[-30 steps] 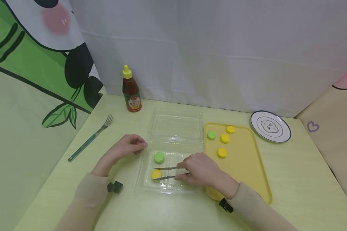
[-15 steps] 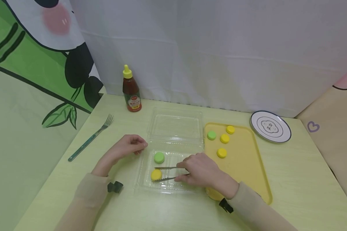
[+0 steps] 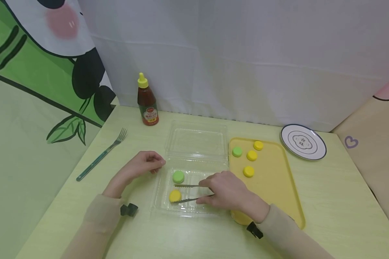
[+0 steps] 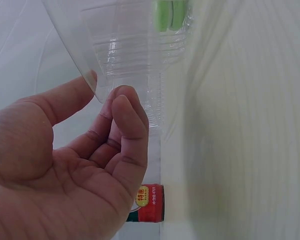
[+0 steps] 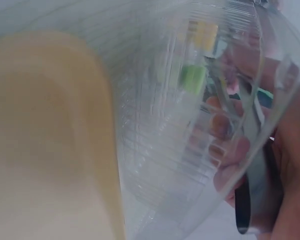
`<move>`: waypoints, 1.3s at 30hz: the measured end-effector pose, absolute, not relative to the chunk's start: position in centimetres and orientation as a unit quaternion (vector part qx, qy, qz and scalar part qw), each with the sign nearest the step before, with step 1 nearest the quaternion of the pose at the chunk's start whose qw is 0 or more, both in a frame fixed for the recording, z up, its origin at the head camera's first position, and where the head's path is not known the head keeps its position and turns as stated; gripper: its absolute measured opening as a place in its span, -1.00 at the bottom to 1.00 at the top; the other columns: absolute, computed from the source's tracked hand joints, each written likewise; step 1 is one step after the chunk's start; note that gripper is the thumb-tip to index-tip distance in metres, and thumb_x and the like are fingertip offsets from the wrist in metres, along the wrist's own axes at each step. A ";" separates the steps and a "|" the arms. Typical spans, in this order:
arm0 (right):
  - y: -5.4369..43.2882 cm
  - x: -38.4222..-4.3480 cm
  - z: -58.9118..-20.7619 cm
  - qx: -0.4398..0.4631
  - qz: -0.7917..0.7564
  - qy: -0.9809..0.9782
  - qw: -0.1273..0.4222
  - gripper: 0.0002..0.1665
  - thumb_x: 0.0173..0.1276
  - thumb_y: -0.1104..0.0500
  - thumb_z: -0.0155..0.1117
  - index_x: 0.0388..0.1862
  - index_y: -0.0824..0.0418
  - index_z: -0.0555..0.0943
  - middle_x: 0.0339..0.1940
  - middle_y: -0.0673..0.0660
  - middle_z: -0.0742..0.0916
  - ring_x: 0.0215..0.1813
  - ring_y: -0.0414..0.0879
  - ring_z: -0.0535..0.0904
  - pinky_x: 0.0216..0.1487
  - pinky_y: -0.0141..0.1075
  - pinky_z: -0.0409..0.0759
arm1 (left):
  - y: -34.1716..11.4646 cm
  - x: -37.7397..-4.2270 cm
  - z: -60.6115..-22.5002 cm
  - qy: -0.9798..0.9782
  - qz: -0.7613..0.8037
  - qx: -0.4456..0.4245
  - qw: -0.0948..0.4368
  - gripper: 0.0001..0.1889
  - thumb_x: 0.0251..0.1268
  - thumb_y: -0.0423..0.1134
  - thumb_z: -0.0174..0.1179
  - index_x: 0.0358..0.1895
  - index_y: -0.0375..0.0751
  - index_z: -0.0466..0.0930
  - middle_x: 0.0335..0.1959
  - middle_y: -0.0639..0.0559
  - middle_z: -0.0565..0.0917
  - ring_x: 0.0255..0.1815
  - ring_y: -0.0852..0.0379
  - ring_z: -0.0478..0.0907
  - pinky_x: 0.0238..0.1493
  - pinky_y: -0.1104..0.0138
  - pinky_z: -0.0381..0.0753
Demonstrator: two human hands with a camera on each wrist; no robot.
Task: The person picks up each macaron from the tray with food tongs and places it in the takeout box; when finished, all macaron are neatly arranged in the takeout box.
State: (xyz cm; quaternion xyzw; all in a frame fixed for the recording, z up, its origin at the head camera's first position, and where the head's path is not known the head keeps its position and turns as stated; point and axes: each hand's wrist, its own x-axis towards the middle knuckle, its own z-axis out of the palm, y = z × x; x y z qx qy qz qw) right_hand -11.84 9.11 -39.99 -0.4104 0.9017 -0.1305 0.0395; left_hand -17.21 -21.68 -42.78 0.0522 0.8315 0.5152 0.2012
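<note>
In the head view, my right hand (image 3: 225,190) grips metal tongs (image 3: 188,186) over the clear plastic container (image 3: 197,212). The tongs' arms stand apart. One tip overlaps the near edge of a yellow macaron (image 3: 175,196); the other lies between it and a green macaron (image 3: 178,176) behind it. The right wrist view shows the tongs (image 5: 260,185) through the container's wall, fingers curled round them. At the container's left side is my left hand (image 3: 146,163). In the left wrist view, that hand (image 4: 75,165) has the rim corner between thumb and fingertips.
A yellow tray (image 3: 269,194) with several yellow and green macarons lies to the right. Behind it is a white plate (image 3: 303,142). The container's lid (image 3: 196,138) lies folded back. A sauce bottle (image 3: 148,104) and a fork (image 3: 102,154) are on the left.
The tongs' arms have spread from the yellow macaron, the far one moving away toward the green macaron. The yellow macaron stays on the container's floor. My left hand has not moved.
</note>
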 end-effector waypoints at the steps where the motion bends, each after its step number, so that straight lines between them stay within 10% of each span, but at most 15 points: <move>1: 9.2 -11.8 -39.9 -0.409 -0.132 0.902 0.040 -0.61 0.18 -0.25 0.47 -0.28 0.01 0.72 -0.56 -0.19 0.63 -0.56 -0.34 0.38 -0.54 -0.41 0.34 | -21.7 -17.2 -42.8 0.831 0.516 0.052 0.201 -0.70 0.44 -0.17 0.22 -0.02 -0.39 0.59 -0.26 -0.18 0.65 -0.29 0.03 0.54 -0.15 0.24 0.58; 39: 14.6 -13.4 -37.4 -0.329 -0.117 0.937 -0.003 -0.51 0.19 -0.28 0.43 -0.17 0.07 0.66 -0.65 -0.21 0.53 -0.62 -0.34 0.36 -0.58 -0.39 0.34 | -21.7 -17.3 -42.9 0.837 0.506 0.046 0.206 -0.70 0.44 -0.14 0.22 -0.03 -0.34 0.60 -0.26 -0.15 0.65 -0.28 0.02 0.53 -0.14 0.26 0.57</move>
